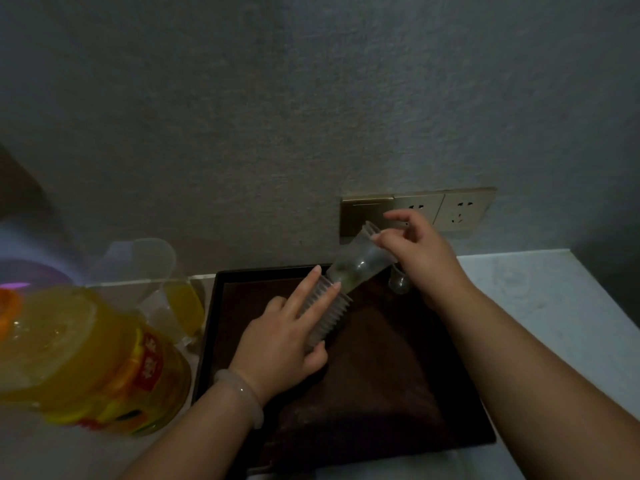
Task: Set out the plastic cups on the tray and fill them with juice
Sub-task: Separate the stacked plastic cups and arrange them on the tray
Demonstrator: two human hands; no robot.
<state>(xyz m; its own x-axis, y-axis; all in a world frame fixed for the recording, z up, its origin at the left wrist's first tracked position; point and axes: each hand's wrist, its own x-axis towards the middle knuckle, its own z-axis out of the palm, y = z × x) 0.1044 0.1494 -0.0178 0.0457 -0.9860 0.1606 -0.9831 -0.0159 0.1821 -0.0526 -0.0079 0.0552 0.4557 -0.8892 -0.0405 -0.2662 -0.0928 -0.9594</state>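
Note:
A stack of clear plastic cups (349, 271) lies tilted above the dark tray (207, 327), its ribbed rims low and its bases pointing up toward the wall. My left hand (284, 337) holds the stack at the rim end, fingers stretched along it and thumb beneath. My right hand (415, 251) pinches the top cup at the base end. One clear cup (398, 282) stands on the tray's far edge, under my right wrist. A big bottle of orange juice (83, 358) stands at the left.
A clear jug (162, 282) with some juice in it stands between the bottle and the tray. A brown cloth (381, 375) lines the tray. Wall sockets (440, 211) are just behind my right hand. White countertop (540, 299) extends to the right.

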